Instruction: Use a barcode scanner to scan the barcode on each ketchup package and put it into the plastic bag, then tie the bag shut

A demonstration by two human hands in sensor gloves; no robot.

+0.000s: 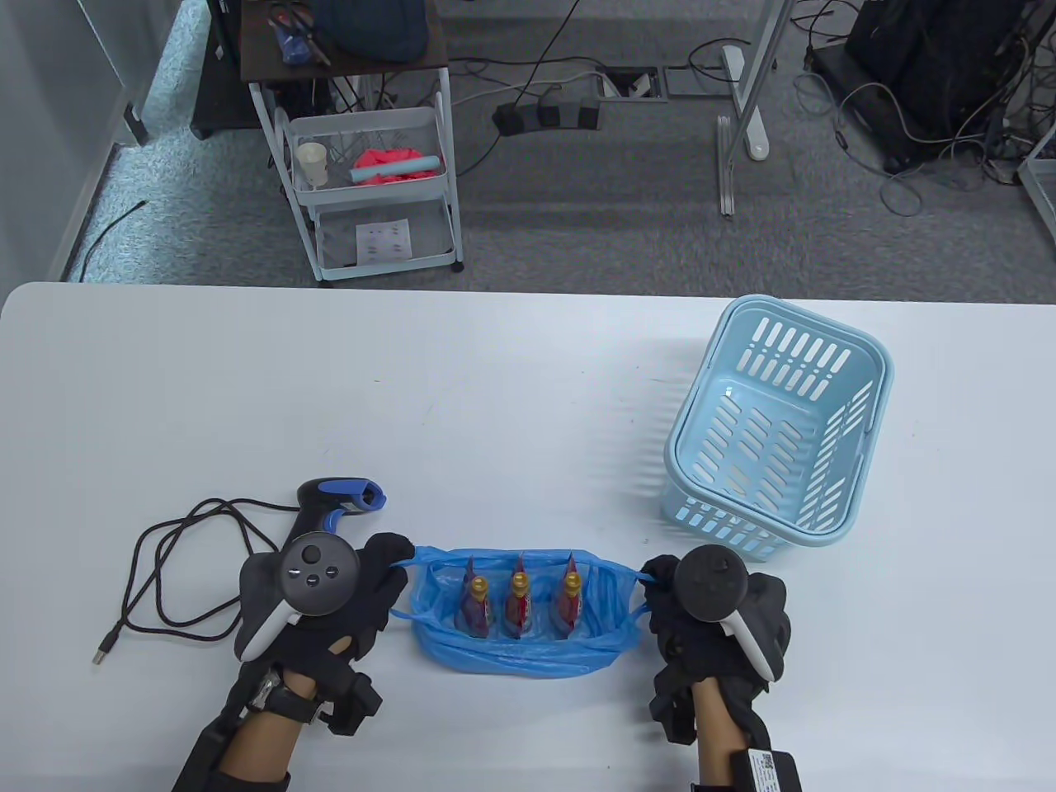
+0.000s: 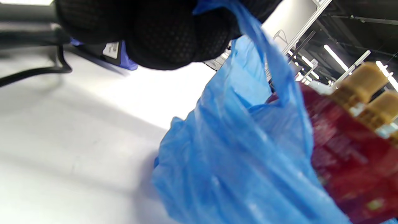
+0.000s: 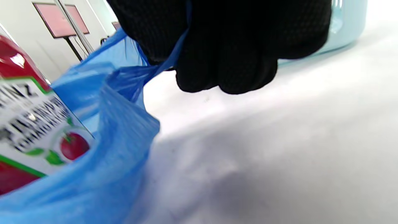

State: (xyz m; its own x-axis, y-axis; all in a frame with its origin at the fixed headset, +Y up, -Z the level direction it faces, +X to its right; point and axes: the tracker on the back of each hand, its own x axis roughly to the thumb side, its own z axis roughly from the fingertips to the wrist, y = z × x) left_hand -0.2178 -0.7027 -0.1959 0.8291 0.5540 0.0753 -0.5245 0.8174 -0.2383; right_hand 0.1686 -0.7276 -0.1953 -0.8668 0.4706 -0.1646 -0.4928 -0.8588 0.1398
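1. Table (image 1: 462,388): white top, carrying every item below.

2. Basket (image 1: 780,433): pale blue, slatted, lying tilted at about 3 o'clock from table centre, well apart from your bag.

3. Plastic bag (image 1: 528,652): blue, thin, at 6 o'clock on the table, between your two hands. Its mouth is stretched wide sideways, one handle drawn toward 9 o'clock, the other toward 3 o'clock. The left wrist view shows the same blue film (image 2: 236,161) rising to your fingers; the right wrist view shows the other handle (image 3: 124,102) running up into your fist.

4. Left hand (image 1: 318,602): black glove, tracker on its back, at 9 o'clock of the bag. Your fingers (image 2: 161,34) are curled tight round the bag's left handle.

5. Right hand (image 1: 718,619): black glove, tracker on its back, at 3 o'clock of the bag. Your fingers (image 3: 230,46) are closed in a fist, pinching the right handle.

6. Barcode scanner (image 1: 334,499): black with blue trim, lying on the table just at 12 o'clock of your left hand, its dark cable (image 1: 177,569) looping out toward 9 o'clock.

7. Ketchup packages (image 1: 520,598): three red pouches with yellow caps, standing upright in a row inside the bag. One label (image 3: 34,124) shows a tomato picture.
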